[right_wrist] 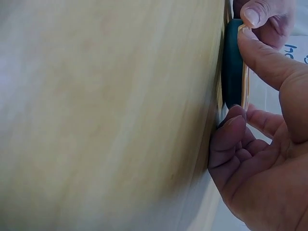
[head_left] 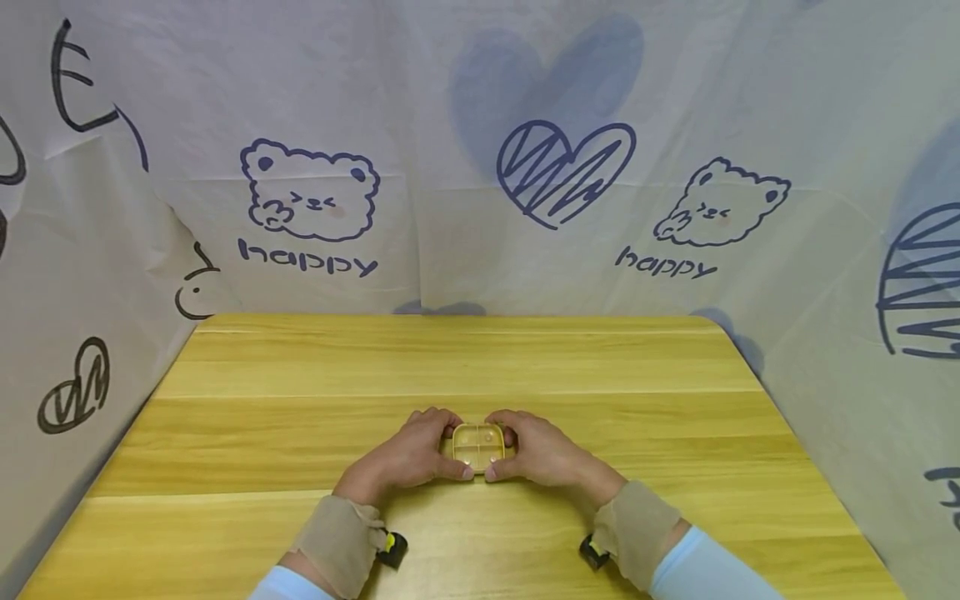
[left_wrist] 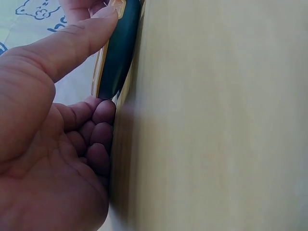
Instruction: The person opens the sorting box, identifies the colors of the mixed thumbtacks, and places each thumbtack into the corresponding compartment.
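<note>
On the table, a small pill box (head_left: 478, 435) with rounded corners shows a yellow inside parted into four-square compartments. Small pale spots show in a few of them. Its outer shell (left_wrist: 123, 53) is dark green in both wrist views. My left hand (head_left: 408, 452) grips the left side, thumb on the near edge and curled fingers along the side. From the right, my right hand (head_left: 551, 452) holds it the same way, the thumb (right_wrist: 264, 60) over the yellow rim. The two thumbs nearly meet at the near edge. The underside is hidden.
The wooden table (head_left: 480, 358) reaches away to a white cloth (head_left: 435, 217) with drawn bears and hearts, which also hangs at both sides. A tan band (head_left: 341, 542) with a black clip wraps my left wrist, and a matching band (head_left: 637, 529) my right.
</note>
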`<state>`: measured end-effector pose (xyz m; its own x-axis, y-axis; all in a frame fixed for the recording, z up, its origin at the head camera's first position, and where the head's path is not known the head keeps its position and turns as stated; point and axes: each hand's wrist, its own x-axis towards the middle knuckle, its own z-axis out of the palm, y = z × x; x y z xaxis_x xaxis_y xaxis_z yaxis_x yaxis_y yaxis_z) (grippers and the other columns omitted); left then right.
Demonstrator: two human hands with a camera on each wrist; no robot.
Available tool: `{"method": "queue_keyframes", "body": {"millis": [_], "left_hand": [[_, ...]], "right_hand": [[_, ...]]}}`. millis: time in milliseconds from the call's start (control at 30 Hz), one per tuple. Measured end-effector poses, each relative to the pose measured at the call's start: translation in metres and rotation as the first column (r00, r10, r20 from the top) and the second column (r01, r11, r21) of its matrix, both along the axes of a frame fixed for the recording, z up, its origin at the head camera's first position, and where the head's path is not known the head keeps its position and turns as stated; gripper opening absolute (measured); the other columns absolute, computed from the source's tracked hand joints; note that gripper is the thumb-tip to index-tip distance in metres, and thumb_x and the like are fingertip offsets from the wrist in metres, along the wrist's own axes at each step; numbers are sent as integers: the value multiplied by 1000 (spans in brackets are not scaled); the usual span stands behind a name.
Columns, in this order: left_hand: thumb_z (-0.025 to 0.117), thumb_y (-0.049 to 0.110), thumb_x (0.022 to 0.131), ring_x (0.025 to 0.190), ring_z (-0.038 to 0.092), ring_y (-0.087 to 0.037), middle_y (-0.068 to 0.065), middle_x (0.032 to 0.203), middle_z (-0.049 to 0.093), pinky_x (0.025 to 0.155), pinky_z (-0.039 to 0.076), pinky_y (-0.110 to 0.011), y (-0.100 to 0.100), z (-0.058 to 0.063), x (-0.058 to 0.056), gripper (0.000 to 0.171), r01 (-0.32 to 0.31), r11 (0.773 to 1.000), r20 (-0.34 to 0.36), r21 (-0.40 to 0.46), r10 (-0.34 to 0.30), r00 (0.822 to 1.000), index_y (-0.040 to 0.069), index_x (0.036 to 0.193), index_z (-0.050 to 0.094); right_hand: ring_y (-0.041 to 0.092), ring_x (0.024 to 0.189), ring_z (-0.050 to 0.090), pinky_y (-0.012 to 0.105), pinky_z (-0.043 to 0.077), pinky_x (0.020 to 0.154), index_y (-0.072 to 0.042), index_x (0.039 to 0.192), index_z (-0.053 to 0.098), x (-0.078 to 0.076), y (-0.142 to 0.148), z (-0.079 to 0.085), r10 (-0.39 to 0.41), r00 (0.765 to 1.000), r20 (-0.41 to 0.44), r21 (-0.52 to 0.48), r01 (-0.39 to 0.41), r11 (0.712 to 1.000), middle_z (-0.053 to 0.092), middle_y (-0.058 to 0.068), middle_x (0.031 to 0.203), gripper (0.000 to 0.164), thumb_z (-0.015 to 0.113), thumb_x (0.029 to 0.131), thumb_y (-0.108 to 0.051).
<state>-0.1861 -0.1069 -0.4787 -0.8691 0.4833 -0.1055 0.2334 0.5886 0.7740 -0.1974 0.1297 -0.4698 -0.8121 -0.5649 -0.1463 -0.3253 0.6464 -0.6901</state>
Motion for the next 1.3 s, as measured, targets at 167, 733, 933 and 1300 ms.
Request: {"method": "queue_keyframes", "body": {"millis": [167, 733, 933, 1300], "left_hand": [[81, 45, 73, 99, 42, -21, 0, 107, 54, 88, 39, -43, 0, 0, 0, 63, -2, 1000, 1, -4, 2, 1000, 13, 120, 55], [79, 41, 74, 104, 47, -29, -11, 117, 53, 94, 39, -48, 7, 5, -3, 75, 8, 982, -157, -187, -38, 987, 4, 131, 47], [80, 39, 74, 105, 49, -32, -13, 117, 54, 93, 40, -50, 11, 4, -4, 73, -25, 979, -178, -201, -11, 984, 4, 131, 48], [81, 38, 73, 102, 50, -32, -14, 115, 55, 90, 41, -52, 15, 2, -4, 75, -66, 974, -173, -215, 28, 984, 4, 131, 49]], "right_hand": [[16, 81, 51, 34, 43, 72, -16, 128, 53, 0, 0, 1, 4, 1000, 4, -1, -4, 1000, 59, 4, 95, 67, 81, 74, -42], [18, 80, 51, 34, 44, 71, -6, 142, 43, -5, 0, 1, -47, 999, 25, -36, 48, 998, 58, 7, 95, 76, 79, 79, -31], [18, 81, 51, 35, 43, 73, -4, 142, 42, -6, 0, 2, -63, 997, 33, -48, 64, 997, 58, 8, 95, 76, 78, 80, -30], [17, 86, 55, 38, 47, 81, -2, 145, 37, -6, 2, 0, -94, 994, 62, -55, 98, 994, 61, 7, 102, 81, 78, 80, -28]]}}
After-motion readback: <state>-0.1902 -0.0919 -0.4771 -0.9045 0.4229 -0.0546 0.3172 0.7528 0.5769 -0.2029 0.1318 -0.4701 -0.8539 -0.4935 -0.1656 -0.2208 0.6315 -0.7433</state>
